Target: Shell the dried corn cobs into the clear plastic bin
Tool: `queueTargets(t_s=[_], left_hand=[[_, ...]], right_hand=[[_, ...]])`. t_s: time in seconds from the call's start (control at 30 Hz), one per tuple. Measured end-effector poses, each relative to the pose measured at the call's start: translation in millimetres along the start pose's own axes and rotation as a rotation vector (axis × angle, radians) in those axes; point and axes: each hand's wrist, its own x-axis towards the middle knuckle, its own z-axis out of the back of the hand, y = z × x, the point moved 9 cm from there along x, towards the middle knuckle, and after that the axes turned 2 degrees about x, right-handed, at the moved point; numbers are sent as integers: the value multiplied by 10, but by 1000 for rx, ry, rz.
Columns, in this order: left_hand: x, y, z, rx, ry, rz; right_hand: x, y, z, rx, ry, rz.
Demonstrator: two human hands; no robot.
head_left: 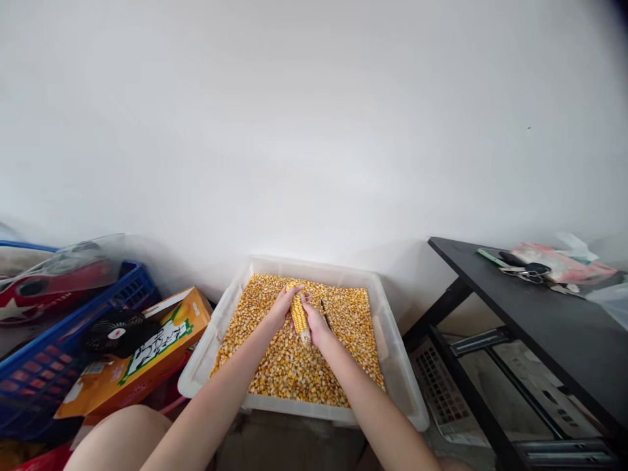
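Observation:
A yellow corn cob (298,313) is gripped between both my hands over a white plastic tub (398,366). My left hand (282,307) wraps its upper left side. My right hand (316,324) grips its lower right side. The tub is filled with several loose yellow corn kernels (294,366). A thin dark tool (324,313) lies on the kernels just right of my right hand.
An orange cardboard carton (142,353) and a small black fan (115,332) lie left of the tub, beside a blue plastic crate (44,366). A black table (540,314) with scissors (527,269) and packets stands to the right. A white wall rises behind.

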Motion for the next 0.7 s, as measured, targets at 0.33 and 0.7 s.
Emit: queueTargets(t_s=[0.33,0.7], left_hand=[[19,-39,12,-48,-30,-3],[-23,17,88,-101,-16,170]], right_hand=[[35,-23,-20,38,26,35],[-62,116,-98,118,139,-5]])
